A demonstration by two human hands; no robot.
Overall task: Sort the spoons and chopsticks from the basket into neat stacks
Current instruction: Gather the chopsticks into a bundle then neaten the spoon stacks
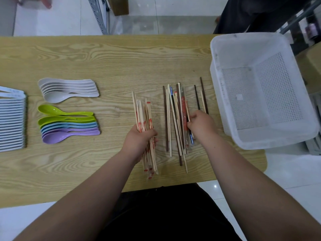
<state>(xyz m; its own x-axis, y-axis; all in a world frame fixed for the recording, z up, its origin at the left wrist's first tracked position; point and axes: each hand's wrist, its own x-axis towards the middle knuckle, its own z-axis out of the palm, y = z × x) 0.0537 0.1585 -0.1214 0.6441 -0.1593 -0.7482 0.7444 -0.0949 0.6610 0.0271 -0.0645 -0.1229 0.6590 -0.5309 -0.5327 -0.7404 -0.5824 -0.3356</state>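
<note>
My left hand [141,140] grips a bundle of wrapped wooden chopsticks [143,112] with red print, held upright over the table's middle. To its right lies a loose pile of mixed chopsticks [174,119]: pale wood, dark brown, and wrapped ones. My right hand [201,125] rests on the pile's right side and pinches a wrapped chopstick there. Two dark brown chopsticks [199,96] lie just beyond it. The white perforated basket [225,108] stands at the right and shows nothing inside. Grey spoons [69,88] and green, blue and purple spoons [67,125] lie stacked at the left.
A row of white-blue spoons [12,122] sits at the table's far left edge. The wooden table [121,63] ends close to my body and just past the basket. A person in dark clothes [251,13] stands beyond the far right corner.
</note>
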